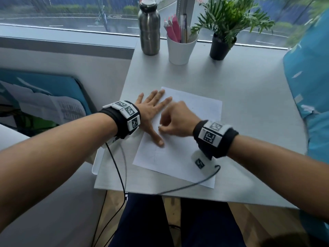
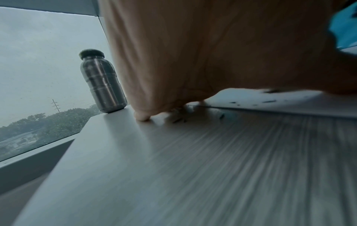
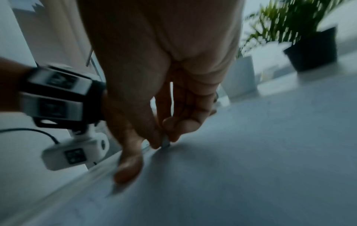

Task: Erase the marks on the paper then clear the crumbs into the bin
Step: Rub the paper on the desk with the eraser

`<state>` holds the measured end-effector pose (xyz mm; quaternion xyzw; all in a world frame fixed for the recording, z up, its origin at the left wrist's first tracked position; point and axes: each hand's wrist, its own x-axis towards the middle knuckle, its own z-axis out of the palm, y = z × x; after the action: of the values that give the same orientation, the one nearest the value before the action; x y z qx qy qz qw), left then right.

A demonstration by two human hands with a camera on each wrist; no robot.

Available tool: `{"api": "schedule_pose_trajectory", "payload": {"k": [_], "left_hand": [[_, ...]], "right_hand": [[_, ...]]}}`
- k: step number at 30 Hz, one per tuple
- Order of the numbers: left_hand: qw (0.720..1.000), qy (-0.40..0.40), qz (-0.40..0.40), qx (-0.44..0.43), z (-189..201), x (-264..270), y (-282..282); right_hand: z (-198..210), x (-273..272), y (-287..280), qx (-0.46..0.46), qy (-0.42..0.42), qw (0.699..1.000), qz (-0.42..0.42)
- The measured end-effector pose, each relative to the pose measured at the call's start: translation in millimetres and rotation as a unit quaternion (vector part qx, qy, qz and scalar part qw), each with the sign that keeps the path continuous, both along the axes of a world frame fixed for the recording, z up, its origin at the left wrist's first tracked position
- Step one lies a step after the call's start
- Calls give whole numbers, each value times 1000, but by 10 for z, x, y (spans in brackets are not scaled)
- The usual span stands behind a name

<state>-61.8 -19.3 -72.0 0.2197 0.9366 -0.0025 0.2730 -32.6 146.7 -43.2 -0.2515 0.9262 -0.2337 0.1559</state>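
Paper (image 1: 187, 122) pinned flat by spread left hand (image 1: 151, 111); right hand (image 1: 178, 120) pinches probable eraser (image 3: 165, 143), mid-erasing; crumb sweep next.

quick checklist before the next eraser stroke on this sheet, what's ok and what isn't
1. Paper held down: ok. The left hand lies flat with fingers spread over its left edge.
2. Eraser in grip: ok, probably. The right hand pinches a small pale piece at its fingertips; too blurred to confirm it is the eraser.
3. Marks left to erase: not ok. Faint lines show on the near part of the sheet.
4. Crumbs gathered: not ok. Dark bits lie scattered on the paper.
5. Bin within reach: cannot tell. None is plainly in view.
6. Steel bottle and white cup clear of the stroke: ok.
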Motion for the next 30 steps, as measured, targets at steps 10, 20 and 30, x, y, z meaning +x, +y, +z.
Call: {"api": "schedule_pose_trajectory", "payload": {"k": [10, 20, 30], "left_hand": [[1000, -2, -3, 1, -4, 7, -15], [1000, -3, 0, 12, -28, -16, -22], [1000, -4, 4, 11, -23, -12, -19]], "right_hand": [[26, -101, 93, 5, 1, 1000, -28], [66, -355, 215, 10, 33, 996, -83], [51, -496, 317, -12, 53, 989, -138]]}}
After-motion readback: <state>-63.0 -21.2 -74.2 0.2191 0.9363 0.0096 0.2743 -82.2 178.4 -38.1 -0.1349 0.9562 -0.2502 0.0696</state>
